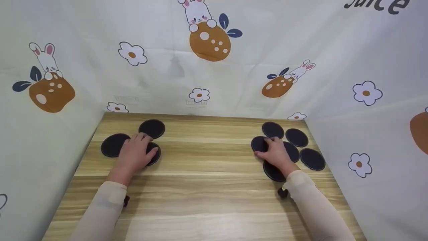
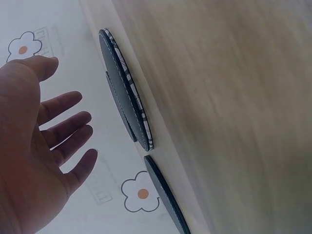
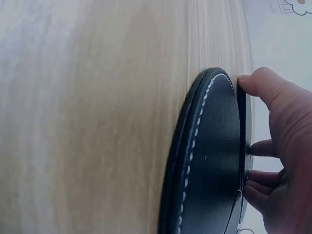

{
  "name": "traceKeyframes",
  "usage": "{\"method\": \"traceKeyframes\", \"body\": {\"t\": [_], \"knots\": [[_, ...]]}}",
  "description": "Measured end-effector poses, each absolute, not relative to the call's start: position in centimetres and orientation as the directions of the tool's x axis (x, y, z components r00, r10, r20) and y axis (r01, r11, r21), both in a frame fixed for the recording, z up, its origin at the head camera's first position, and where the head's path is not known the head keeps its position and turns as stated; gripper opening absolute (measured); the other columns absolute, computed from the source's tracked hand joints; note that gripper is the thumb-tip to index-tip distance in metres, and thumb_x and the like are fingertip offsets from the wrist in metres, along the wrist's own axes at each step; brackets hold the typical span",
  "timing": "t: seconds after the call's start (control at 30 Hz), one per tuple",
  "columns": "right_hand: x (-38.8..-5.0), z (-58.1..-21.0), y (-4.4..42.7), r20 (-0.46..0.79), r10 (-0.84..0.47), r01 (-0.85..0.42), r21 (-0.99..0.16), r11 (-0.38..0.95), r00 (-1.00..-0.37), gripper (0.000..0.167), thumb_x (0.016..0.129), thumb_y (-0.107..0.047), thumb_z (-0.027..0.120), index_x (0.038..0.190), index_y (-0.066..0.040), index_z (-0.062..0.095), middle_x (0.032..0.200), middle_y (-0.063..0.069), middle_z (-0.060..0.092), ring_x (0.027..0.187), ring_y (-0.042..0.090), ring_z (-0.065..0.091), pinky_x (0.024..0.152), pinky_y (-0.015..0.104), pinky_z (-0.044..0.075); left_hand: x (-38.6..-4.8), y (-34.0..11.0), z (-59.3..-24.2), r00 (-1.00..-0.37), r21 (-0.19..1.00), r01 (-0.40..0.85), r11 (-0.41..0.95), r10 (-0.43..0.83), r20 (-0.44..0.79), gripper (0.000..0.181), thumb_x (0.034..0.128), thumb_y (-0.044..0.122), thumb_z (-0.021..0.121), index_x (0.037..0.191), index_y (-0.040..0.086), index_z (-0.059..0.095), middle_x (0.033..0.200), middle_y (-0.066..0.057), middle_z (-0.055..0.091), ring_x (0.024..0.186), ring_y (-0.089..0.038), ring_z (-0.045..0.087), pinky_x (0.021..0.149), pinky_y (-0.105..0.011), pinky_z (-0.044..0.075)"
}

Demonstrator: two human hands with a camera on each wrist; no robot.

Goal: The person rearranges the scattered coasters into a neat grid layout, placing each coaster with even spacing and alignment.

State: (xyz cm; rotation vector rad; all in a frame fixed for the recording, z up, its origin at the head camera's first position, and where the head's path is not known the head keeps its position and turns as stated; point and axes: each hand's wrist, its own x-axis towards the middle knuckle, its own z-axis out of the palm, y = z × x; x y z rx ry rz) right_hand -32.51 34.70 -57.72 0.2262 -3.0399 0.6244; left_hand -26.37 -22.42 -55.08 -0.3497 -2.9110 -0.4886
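Observation:
My left hand [image 1: 133,152] is over three round black coasters: one at its left [image 1: 112,145], one beyond its fingertips [image 1: 152,127] and one partly hidden under it [image 1: 155,156]. In the left wrist view its loosely bent fingers stand apart from the coasters, and one coaster [image 2: 127,92] shows a checked edge. At the right, my right hand [image 1: 277,154] grips a black coaster [image 1: 257,144] between thumb and fingers. The right wrist view shows the thumb on that coaster's rim [image 3: 242,114], behind a nearer white-stitched coaster [image 3: 212,151].
Several more black coasters [image 1: 312,159] lie close around the right hand, one under the wrist [image 1: 272,172]. The wood-grain table [image 1: 207,187] ends at a pale printed cloth [image 1: 160,80] at the back and both sides. Dark wrist devices [image 1: 283,192] show below the sleeves.

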Motion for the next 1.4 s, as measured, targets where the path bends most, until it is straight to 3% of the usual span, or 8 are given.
{"method": "traceKeyframes", "body": {"t": [0.43, 1.0, 1.4], "knots": [[-34.1, -56.8, 33.4, 0.08, -0.175, -0.193, -0.408, 0.892, -0.981, 0.09, 0.091, -0.049, 0.088, 0.154, 0.008, 0.058, 0.151, 0.037, 0.05, 0.141, 0.054, 0.047, 0.118, 0.063, 0.045, -26.3, -22.5, -55.1, -0.96, 0.312, 0.252, 0.916, 0.197, 0.199, 0.048, 0.1084, 0.035, 0.07, 0.137, -0.004, 0.067, 0.145, -0.03, 0.06, 0.138, -0.051, 0.055, 0.109, -0.071, 0.046], [-37.2, -54.1, 28.3, 0.041, -0.232, -0.221, -0.507, 0.833, -0.972, 0.091, 0.091, -0.05, 0.088, 0.161, -0.003, 0.055, 0.159, 0.027, 0.045, 0.144, 0.042, 0.045, 0.121, 0.057, 0.043, -26.3, -22.5, -55.3, -0.957, 0.311, 0.264, 0.913, 0.208, 0.2, 0.049, 0.1085, 0.035, 0.07, 0.137, -0.006, 0.067, 0.144, -0.03, 0.061, 0.139, -0.051, 0.054, 0.11, -0.071, 0.045], [-38.3, -53.5, 25.2, 0.064, -0.267, -0.263, -0.493, 0.829, -0.961, 0.088, 0.092, -0.05, 0.088, 0.161, -0.006, 0.056, 0.159, 0.021, 0.044, 0.145, 0.038, 0.046, 0.12, 0.054, 0.044, -26.3, -22.7, -55.2, -0.959, 0.316, 0.258, 0.913, 0.201, 0.201, 0.049, 0.1085, 0.036, 0.069, 0.137, -0.004, 0.068, 0.144, -0.03, 0.06, 0.138, -0.052, 0.055, 0.109, -0.071, 0.045]]}}
